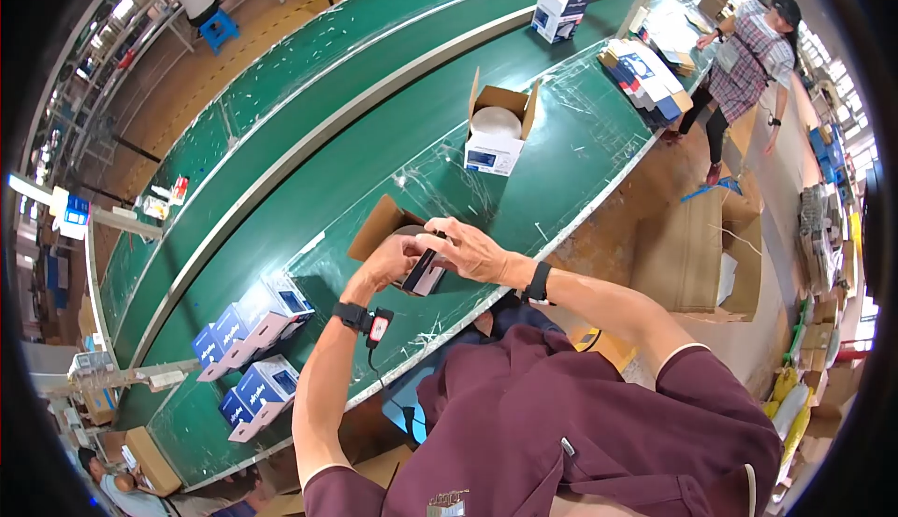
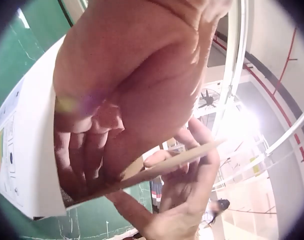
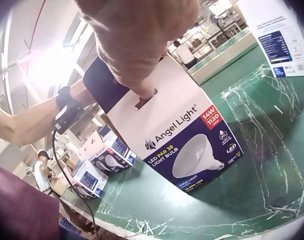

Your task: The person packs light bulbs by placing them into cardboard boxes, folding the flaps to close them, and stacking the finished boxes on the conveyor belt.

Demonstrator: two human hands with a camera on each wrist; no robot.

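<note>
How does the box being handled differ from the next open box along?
The left hand and right hand are at the handled box; nobody touches the next box. The next box shows a round white item; hands partly cover the handled box's opening. From the right wrist, the handled box shows a large bulb picture, the next box small print. Both are open, white and blue.

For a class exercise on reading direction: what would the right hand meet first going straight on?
The right hand would probably meet the light bulb box's raised brown flap, though depth is unclear.
</note>
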